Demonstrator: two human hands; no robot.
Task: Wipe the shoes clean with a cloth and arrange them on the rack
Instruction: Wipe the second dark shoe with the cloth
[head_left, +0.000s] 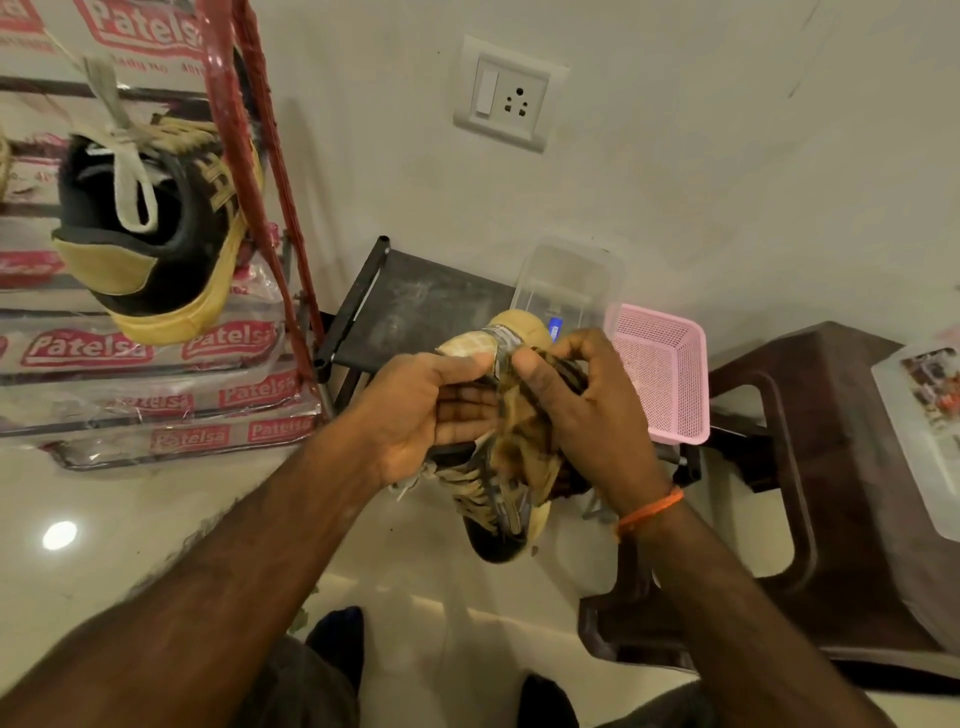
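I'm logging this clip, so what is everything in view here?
shoe in hand: 1, black and tan, held mid-air at centre
cloth: 1, brown patterned, pressed on that shoe
shoe on rack: 1, black and tan, upper left
rack: 1, shelves with red-lettered liner, left
pink basket: 1, right of centre
clear box: 1, by the wall
brown stool: 1, right
wall socket: 1, white
left hand: holds shoe
right hand: grips cloth
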